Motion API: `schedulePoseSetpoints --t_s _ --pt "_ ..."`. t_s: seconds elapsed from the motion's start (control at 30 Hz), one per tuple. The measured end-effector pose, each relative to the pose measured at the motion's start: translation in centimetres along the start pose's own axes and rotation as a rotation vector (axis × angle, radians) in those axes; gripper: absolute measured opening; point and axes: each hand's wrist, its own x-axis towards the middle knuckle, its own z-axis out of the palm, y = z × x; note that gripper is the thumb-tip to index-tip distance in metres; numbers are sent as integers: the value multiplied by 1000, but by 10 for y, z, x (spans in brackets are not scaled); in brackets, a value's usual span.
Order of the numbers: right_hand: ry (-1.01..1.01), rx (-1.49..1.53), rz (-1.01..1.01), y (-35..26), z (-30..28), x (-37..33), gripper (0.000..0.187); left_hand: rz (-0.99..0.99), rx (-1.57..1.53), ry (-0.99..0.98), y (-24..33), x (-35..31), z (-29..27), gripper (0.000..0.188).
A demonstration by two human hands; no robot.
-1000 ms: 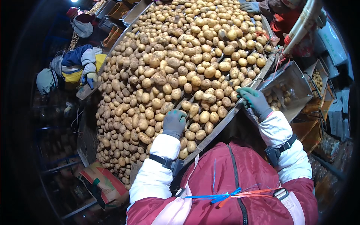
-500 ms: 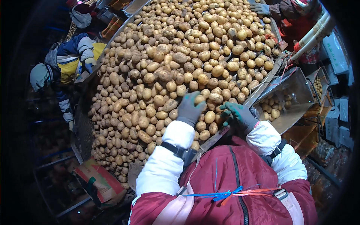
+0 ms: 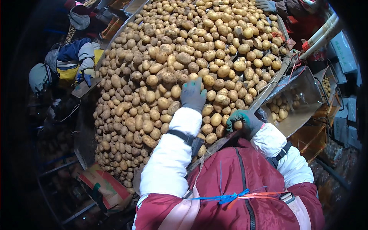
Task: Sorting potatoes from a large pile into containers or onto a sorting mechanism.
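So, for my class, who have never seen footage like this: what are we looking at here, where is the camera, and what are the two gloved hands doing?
The camera sits on a person's head and looks down, so the picture bends at its rim and the person's own white-sleeved arms come in from below. There is no machine arm, only gloved hands. In front lies a wide sorting table heaped with potatoes. The left hand reaches out flat onto the heap. The right hand, near the table's metal edge, is closed round one potato. To the right, a metal chute holds a few more potatoes. Other workers stand round the table; a co-worker's gloved hand shows at the far end.
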Motion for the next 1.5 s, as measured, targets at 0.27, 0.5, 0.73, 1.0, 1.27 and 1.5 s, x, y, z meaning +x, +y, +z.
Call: schedulePoseSetpoints --t_s 0.27,0.5,0.73,1.0,1.27,1.5 --pt "318 960 488 -14 8 -13 26 57 141 -194 -8 -1 -19 37" --pt "179 689 425 -26 -4 -31 34 225 -2 -52 -7 -31 -2 42" --pt "227 678 369 -20 2 -39 34 -3 -272 76 4 -8 1 35" --pt "205 989 424 -10 -3 -43 39 -803 -1807 -167 27 -31 -26 39" --pt "229 992 519 -19 -3 -35 41 -567 -1149 -192 11 -51 -36 36" --pt "232 918 492 -17 -1 -32 41 -117 -126 244 -57 -12 -21 48"
